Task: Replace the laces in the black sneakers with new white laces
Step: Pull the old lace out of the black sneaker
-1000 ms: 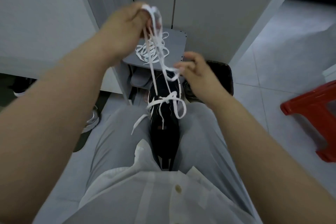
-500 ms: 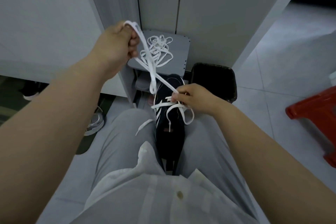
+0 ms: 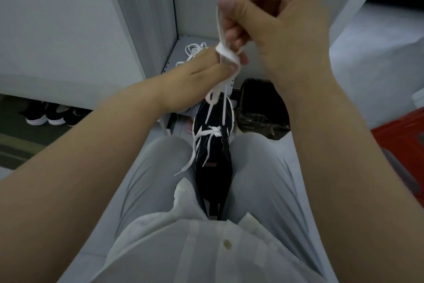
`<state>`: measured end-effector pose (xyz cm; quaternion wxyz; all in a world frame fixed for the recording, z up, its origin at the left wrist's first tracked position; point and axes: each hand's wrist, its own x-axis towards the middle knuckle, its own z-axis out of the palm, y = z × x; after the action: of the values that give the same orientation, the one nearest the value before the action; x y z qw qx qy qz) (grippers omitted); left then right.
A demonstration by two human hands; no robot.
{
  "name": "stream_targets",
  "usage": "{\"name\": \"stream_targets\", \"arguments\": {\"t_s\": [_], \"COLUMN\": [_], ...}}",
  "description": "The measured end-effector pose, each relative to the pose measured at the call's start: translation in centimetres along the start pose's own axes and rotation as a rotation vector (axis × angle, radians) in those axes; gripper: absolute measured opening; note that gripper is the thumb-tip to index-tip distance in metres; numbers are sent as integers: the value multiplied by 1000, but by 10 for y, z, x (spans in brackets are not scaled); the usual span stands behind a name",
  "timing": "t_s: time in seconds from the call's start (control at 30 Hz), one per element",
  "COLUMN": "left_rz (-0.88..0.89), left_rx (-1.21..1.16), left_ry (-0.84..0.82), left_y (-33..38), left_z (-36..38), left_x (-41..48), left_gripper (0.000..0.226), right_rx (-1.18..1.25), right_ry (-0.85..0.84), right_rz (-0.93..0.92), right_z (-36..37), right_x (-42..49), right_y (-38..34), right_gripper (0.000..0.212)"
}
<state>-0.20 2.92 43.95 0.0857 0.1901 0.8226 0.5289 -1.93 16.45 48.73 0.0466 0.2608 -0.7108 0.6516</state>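
Mid-lacing: the right hand [image 3: 275, 28] grips the white lace [image 3: 218, 16] high, the left hand [image 3: 195, 80] pinches it lower, above the black sneaker [image 3: 215, 181]. Next, likely, pulling the slack through evenly.

Sneaker [image 3: 213, 163] sits wedged between the thighs, toe pointing away. Lace [image 3: 219, 18] rises from it to both hands above the toe, with right hand [image 3: 275, 23] above and right of left hand [image 3: 197, 80]. Spare laces [image 3: 193, 49] lie on shelf [image 3: 177, 53] behind left hand. Bin [image 3: 259, 103] stands just right of the toe, stool [image 3: 401, 140] at far right, shoes [image 3: 52, 115] on the floor at far left.
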Motion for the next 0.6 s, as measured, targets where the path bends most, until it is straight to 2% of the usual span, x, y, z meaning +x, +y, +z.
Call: {"name": "stream_targets", "arguments": {"t_s": [0.1,0.17,0.23,0.3,0.4,0.5,0.6], "left_rz": [-54,-154,-248,-325,-443,-522,-544], "left_rx": [-27,-133,-314,-450,-461,-436,-468], "left_ry": [156,338,464,504,515,554,540], "left_y": [-5,-14,-21,-25,-24,-24,-24], "left_z": [-2,-5,-9,-13,-18,-26,-33], "left_x": [-1,0,0,-2,-5,-6,-9], "left_gripper": [23,24,26,29,29,26,21], "right_rx": [52,-14,-232,-395,-516,-572,-506], "right_ry": [62,76,-64,-283,-495,-543,-606], "right_rz": [14,202,441,553,486,447,485], "right_z": [0,2,8,19,32,33,30], "right_x": [1,-4,-18,-37,-54,-49,-40], "right_y": [14,41,81,119,151,154,151], "right_gripper": [4,17,35,42,31,23,10]}}
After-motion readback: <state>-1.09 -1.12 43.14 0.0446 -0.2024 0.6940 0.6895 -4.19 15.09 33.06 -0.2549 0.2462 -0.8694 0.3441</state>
